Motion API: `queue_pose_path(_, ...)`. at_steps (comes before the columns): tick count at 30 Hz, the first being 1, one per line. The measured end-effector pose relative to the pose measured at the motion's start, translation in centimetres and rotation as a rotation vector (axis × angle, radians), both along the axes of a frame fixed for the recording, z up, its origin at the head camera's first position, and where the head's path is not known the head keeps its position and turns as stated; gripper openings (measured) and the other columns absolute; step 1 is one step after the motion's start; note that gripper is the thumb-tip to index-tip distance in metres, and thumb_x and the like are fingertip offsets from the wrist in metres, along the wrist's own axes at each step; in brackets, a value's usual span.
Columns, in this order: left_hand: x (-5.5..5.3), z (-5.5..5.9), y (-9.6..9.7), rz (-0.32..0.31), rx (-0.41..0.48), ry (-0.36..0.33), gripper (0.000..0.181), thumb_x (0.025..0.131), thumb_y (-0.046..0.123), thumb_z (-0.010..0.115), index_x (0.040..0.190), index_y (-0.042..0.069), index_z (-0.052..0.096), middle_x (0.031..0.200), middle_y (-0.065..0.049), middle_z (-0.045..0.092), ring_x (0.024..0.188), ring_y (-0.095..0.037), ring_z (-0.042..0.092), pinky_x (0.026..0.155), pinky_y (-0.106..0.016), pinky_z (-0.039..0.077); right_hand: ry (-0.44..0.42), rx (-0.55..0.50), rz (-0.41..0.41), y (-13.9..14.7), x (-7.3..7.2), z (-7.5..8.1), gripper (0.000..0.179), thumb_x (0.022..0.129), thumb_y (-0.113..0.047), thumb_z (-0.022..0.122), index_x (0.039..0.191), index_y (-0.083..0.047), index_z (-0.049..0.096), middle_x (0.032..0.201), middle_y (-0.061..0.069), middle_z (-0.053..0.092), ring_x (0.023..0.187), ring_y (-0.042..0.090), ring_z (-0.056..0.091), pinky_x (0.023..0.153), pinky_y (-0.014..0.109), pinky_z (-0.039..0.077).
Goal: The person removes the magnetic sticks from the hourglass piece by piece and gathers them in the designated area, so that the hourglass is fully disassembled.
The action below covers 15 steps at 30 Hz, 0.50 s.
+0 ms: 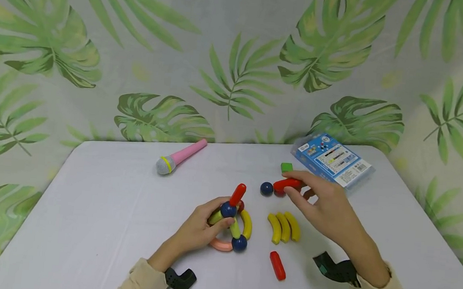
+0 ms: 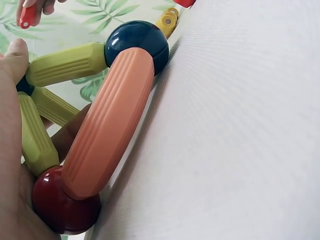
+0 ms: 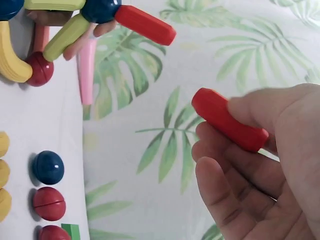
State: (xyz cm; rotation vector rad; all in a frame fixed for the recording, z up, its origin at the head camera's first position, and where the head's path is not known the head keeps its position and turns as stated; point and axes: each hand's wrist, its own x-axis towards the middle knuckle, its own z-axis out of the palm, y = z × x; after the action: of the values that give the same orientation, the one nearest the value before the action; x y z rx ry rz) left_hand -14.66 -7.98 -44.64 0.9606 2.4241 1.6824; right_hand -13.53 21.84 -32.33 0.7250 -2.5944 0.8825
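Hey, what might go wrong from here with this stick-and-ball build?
The red stick jutting from the build is joined at one end only, so a bump could knock it loose. The loose blue ball and red balls might roll if the right grip brushes them. If the left grip squeezes unevenly, joints could come apart.

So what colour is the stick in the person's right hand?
The stick is red, and shows best in the right wrist view.

High head view, close wrist views
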Motion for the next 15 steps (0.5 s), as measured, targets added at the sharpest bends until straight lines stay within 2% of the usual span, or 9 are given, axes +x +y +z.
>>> queue_pose_path(5, 0.2, -0.3, 0.1, 0.004, 0.01, -0.001, 0.042, 0.101, 0.022, 0.068, 0.141, 0.014, 0.059, 0.128, -0.003, 0.07, 0.1, -0.015, 0.062, 0.091, -0.027, 0.053, -0.123, 0.013, 0.012, 0.5, 1.2, -0.6, 0.033, 0.097, -0.01, 0.072, 0.127, -0.007, 0.06, 0.117, 0.007, 0.074, 0.086, 0.013, 0.068, 0.072, 0.024, 0.058)
queue_pose_path(9, 0.2, -0.4, 0.0, -0.003, 0.014, 0.004, 0.042, 0.102, 0.023, 0.067, 0.142, 0.014, 0.059, 0.129, -0.003, 0.07, 0.102, -0.014, 0.062, 0.093, -0.028, 0.053, -0.215, 0.028, -0.018, 1.5, 2.4, -1.2, 0.038, 0.092, -0.008, 0.078, 0.12, -0.007, 0.052, 0.111, 0.009, 0.076, 0.083, 0.014, 0.067, 0.069, 0.022, 0.057)
queue_pose_path(11, 0.2, -0.2, 0.0, -0.01, 0.015, 0.009, 0.043, 0.101, 0.022, 0.068, 0.142, 0.013, 0.058, 0.13, -0.003, 0.07, 0.106, -0.014, 0.063, 0.098, -0.029, 0.053, -0.264, 0.05, -0.038, 2.0, 2.9, -1.5, 0.036, 0.09, -0.009, 0.079, 0.115, -0.011, 0.054, 0.106, 0.006, 0.077, 0.082, 0.013, 0.067, 0.067, 0.021, 0.056)
queue_pose_path(15, -0.1, 0.0, -0.1, -0.021, 0.024, 0.035, 0.043, 0.101, 0.02, 0.068, 0.142, 0.01, 0.058, 0.131, -0.004, 0.07, 0.112, -0.014, 0.063, 0.104, -0.031, 0.051, -0.291, 0.102, -0.028, 2.7, 3.7, -2.5, 0.029, 0.089, -0.011, 0.081, 0.111, -0.018, 0.065, 0.099, -0.007, 0.076, 0.081, 0.006, 0.065, 0.067, 0.022, 0.057)
